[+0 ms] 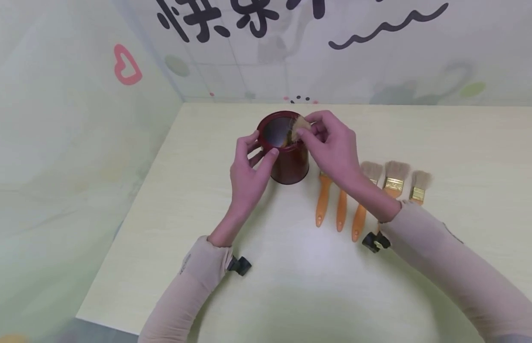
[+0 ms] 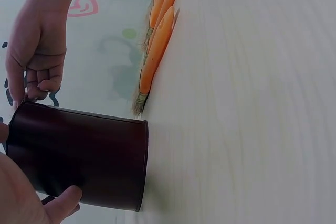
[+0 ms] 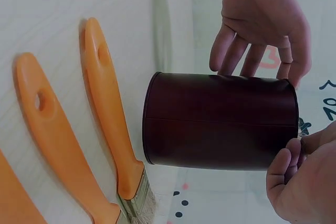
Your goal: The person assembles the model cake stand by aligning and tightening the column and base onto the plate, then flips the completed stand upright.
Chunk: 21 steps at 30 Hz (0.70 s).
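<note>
A dark red cylindrical pot (image 1: 289,166) stands upright on the table, its open top facing up. My left hand (image 1: 248,174) holds it by the near left side, with the thumb at the front rim and the fingers round the left side. At the right rim, my right hand (image 1: 334,145) pinches the tan bristles (image 1: 300,127) of a paintbrush between thumb and fingers. The rest of that brush goes down inside the pot, mostly hidden by the wall. In the right wrist view, fingertips of the right hand (image 3: 307,174) lie right at the pot's rim (image 3: 295,114).
Several paintbrushes with orange handles (image 1: 322,202) and gold ferrules lie in a row right of the pot, bristles away from me, partly under my right forearm. A printed wall (image 1: 266,78) rises behind the pale table (image 1: 291,286). The table's left edge slants on the left.
</note>
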Tool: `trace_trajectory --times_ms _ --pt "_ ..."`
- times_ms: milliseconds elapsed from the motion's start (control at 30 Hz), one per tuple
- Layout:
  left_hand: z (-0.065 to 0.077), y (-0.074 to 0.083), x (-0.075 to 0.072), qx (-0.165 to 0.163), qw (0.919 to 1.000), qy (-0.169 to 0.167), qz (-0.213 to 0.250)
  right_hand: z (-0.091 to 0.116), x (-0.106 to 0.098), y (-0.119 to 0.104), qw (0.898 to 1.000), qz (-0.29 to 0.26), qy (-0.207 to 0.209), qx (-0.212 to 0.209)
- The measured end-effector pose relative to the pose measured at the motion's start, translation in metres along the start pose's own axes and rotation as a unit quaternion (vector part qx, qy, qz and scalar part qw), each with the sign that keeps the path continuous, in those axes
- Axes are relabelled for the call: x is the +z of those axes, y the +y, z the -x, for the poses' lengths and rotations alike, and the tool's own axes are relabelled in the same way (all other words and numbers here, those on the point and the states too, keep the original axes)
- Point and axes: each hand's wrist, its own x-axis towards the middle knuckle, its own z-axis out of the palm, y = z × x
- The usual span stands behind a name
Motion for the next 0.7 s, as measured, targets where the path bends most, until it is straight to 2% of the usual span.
trace_trajectory --times_ms 233,567,700 --pt "0.001 0.001 -0.001 -0.004 1.0000 -0.001 0.007 0.005 -0.005 -0.032 0.999 -0.030 0.027 -0.022" --pt "-0.001 -0.001 0.000 0.000 1.0000 0.004 0.006 0.002 -0.010 -0.036 0.987 -0.111 0.065 -0.094" --pt "-0.002 0.000 0.000 -0.002 1.0000 0.005 0.005 0.001 -0.013 -0.037 0.987 -0.106 0.064 -0.103"
